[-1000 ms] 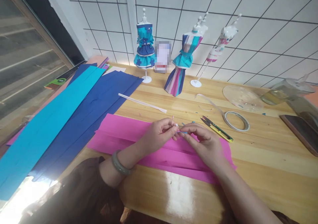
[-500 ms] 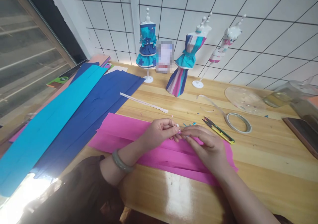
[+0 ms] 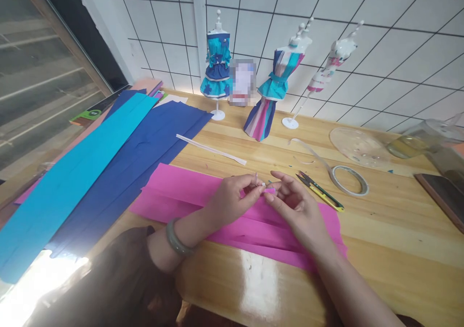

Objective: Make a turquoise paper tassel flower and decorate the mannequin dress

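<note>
My left hand (image 3: 234, 194), a bangle on its wrist, is closed in a pinch on a small pink paper strip (image 3: 268, 190) with a white bit beside it. My right hand (image 3: 297, 203) faces it with thumb and fingers apart; its thumb tip lies close to the strip's free end, and I cannot tell if it touches. Under both hands a creased sheet of pink crepe paper (image 3: 181, 184) is spread on the wooden table (image 3: 391, 225). Thread snips (image 3: 321, 191) with yellow handles lie to the right of my right hand. A narrow pale strip (image 3: 212, 149) rests beyond the pink sheet.
Blue crepe paper (image 3: 145, 145) and turquoise crepe paper (image 3: 90, 165) cover the left side. Small dress forms (image 3: 218, 66) in paper outfits stand by the tiled wall, near a blurred upright object (image 3: 242, 82). At right are a tape roll (image 3: 350, 180), a clear dish (image 3: 357, 145) and a dark flat object (image 3: 440, 199).
My right hand's fingers have lifted and spread away from my left fingertips, exposing the pink strip between the hands. My left hand keeps its pinch. The view has shifted slightly.
</note>
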The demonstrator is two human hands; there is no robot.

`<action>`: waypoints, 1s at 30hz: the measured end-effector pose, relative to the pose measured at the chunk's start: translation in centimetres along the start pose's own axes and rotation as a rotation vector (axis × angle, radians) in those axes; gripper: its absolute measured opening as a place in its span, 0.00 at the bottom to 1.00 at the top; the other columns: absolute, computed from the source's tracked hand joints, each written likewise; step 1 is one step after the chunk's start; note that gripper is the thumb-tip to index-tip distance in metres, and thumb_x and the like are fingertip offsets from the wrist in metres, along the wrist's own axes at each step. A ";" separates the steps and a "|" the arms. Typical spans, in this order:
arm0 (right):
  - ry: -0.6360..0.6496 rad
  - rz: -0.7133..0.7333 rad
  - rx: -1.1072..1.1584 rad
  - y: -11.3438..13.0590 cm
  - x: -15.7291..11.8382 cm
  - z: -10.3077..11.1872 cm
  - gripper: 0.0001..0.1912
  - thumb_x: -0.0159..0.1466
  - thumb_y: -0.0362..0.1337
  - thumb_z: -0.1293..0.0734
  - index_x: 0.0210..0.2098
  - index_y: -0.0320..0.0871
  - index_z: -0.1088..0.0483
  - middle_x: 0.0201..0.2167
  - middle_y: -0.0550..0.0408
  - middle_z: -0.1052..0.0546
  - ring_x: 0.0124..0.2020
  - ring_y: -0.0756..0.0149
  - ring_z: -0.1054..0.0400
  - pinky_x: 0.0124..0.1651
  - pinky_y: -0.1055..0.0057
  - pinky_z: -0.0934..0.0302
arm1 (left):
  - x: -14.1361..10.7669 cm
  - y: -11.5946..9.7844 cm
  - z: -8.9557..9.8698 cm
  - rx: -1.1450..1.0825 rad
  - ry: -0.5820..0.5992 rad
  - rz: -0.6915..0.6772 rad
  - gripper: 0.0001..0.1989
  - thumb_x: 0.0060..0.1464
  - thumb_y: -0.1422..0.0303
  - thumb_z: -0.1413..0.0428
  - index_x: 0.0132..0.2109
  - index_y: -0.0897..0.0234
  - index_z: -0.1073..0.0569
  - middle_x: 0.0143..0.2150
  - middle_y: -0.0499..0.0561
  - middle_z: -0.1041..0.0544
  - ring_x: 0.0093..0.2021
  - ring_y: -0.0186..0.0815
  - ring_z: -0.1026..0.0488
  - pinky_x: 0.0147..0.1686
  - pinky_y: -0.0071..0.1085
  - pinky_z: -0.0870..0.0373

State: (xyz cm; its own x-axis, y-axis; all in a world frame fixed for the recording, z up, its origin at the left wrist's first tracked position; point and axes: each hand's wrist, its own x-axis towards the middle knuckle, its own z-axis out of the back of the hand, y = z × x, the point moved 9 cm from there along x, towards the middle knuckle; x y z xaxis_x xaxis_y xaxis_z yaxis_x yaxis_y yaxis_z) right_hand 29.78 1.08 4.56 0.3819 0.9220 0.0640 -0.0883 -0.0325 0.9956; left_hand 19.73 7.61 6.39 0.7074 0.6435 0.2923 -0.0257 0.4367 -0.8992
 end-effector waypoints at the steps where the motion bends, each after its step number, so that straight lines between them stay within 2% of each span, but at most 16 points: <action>1: -0.003 -0.007 0.020 -0.1 0.0 0.0 0.22 0.54 0.39 0.31 0.47 0.48 0.37 0.30 0.56 0.29 0.33 0.68 0.33 0.37 0.69 0.37 | 0.0 -0.2 -0.1 0.028 0.005 -0.031 0.07 0.54 0.70 0.50 0.33 0.66 0.29 0.31 0.48 0.25 0.32 0.29 0.30 0.34 0.24 0.36; 3: -0.003 -0.014 0.050 -0.2 0.1 -0.1 0.22 0.54 0.38 0.31 0.47 0.48 0.37 0.29 0.57 0.30 0.33 0.68 0.34 0.38 0.69 0.37 | -0.1 -0.5 -0.2 0.058 0.007 -0.068 0.07 0.54 0.70 0.50 0.33 0.65 0.29 0.30 0.48 0.25 0.31 0.28 0.30 0.34 0.24 0.37; 5: -0.001 -0.019 0.062 -0.2 0.0 -0.2 0.22 0.54 0.38 0.31 0.48 0.48 0.37 0.29 0.57 0.30 0.32 0.68 0.34 0.37 0.70 0.37 | -0.1 -0.4 -0.3 0.035 0.021 -0.044 0.07 0.54 0.70 0.50 0.33 0.66 0.29 0.30 0.48 0.26 0.31 0.28 0.31 0.34 0.24 0.37; 8: 0.019 -0.016 0.071 -0.2 0.0 -0.4 0.22 0.55 0.39 0.31 0.48 0.48 0.38 0.28 0.58 0.30 0.32 0.68 0.33 0.37 0.69 0.37 | -0.1 0.8 -0.7 -0.111 0.060 0.096 0.08 0.54 0.68 0.50 0.32 0.66 0.29 0.30 0.49 0.26 0.32 0.30 0.30 0.34 0.25 0.36; 11: 0.056 -0.008 0.085 0.0 0.0 -0.7 0.21 0.56 0.38 0.32 0.48 0.48 0.38 0.29 0.57 0.30 0.31 0.68 0.32 0.38 0.68 0.37 | -0.2 2.0 -1.4 -0.364 0.097 0.243 0.07 0.53 0.67 0.48 0.32 0.68 0.30 0.28 0.49 0.26 0.30 0.30 0.29 0.34 0.27 0.34; 15: 0.102 -0.005 0.106 0.2 0.0 -1.1 0.20 0.57 0.37 0.33 0.48 0.47 0.39 0.29 0.57 0.29 0.32 0.67 0.31 0.39 0.66 0.36 | -0.2 3.3 -2.3 -0.608 0.138 0.362 0.07 0.49 0.67 0.45 0.30 0.69 0.30 0.24 0.48 0.27 0.26 0.29 0.30 0.32 0.27 0.34; 25: 0.129 -0.023 0.108 -0.2 0.0 -1.0 0.20 0.57 0.36 0.33 0.47 0.46 0.40 0.30 0.56 0.28 0.33 0.66 0.30 0.38 0.66 0.34 | -0.5 4.4 -3.4 -0.761 0.222 0.494 0.11 0.45 0.65 0.42 0.28 0.69 0.32 0.25 0.50 0.27 0.25 0.28 0.32 0.29 0.26 0.39; 30: 0.165 -0.030 0.140 -0.1 -0.1 -1.2 0.19 0.57 0.36 0.32 0.47 0.47 0.39 0.32 0.55 0.27 0.32 0.66 0.29 0.38 0.65 0.35 | -0.9 4.2 -4.1 -0.930 0.291 0.566 0.11 0.44 0.65 0.40 0.29 0.69 0.31 0.27 0.51 0.27 0.26 0.29 0.31 0.29 0.28 0.38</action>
State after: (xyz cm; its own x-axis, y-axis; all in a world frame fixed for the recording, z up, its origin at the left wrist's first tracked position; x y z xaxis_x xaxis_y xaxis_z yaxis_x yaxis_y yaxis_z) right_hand 28.67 1.45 4.33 0.2256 0.9736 0.0337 0.0540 -0.0471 0.9974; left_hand 21.85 6.28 1.03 0.9020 0.3759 -0.2123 0.0553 -0.5883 -0.8068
